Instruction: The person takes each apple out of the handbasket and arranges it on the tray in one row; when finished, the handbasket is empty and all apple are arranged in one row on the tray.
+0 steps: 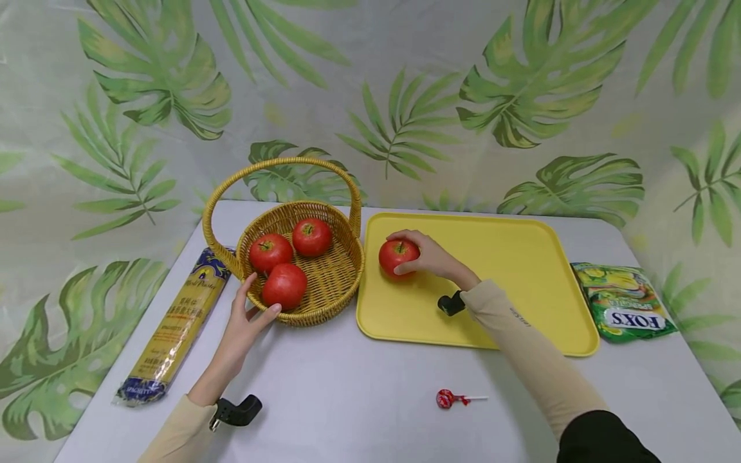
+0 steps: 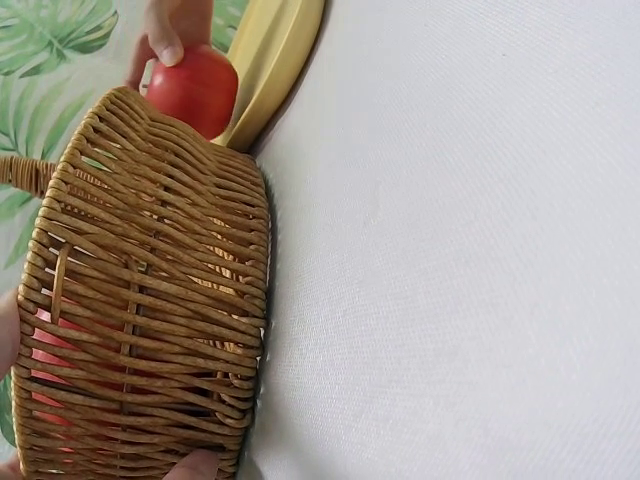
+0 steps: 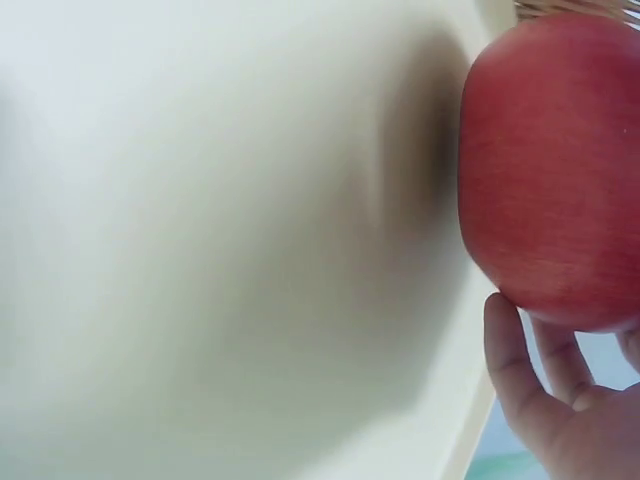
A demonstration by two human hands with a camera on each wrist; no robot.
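My right hand (image 1: 431, 256) grips a red apple (image 1: 392, 258) over the left end of the yellow tray (image 1: 521, 334). In the right wrist view, the apple (image 3: 555, 170) hangs beside a dark shadow, with fingertips against its skin. My left hand (image 1: 243, 325) holds the near left side of the wicker basket (image 1: 330, 313), thumb and index finger at its rim. A fingertip also shows on the woven wall in the left wrist view. Inside the basket lie three red apples: one at the front (image 1: 284, 287), another at the left (image 1: 270, 252), the third at the back (image 1: 312, 236).
Left of the basket lies a spaghetti packet (image 1: 179, 321). A green FOX'S candy bag (image 1: 622, 302) lies at the tray's right. On the white table (image 1: 347, 399), a red-wrapped lollipop (image 1: 446, 399) lies in front of the tray. The basket's tall handle (image 1: 278, 163) arches above its back.
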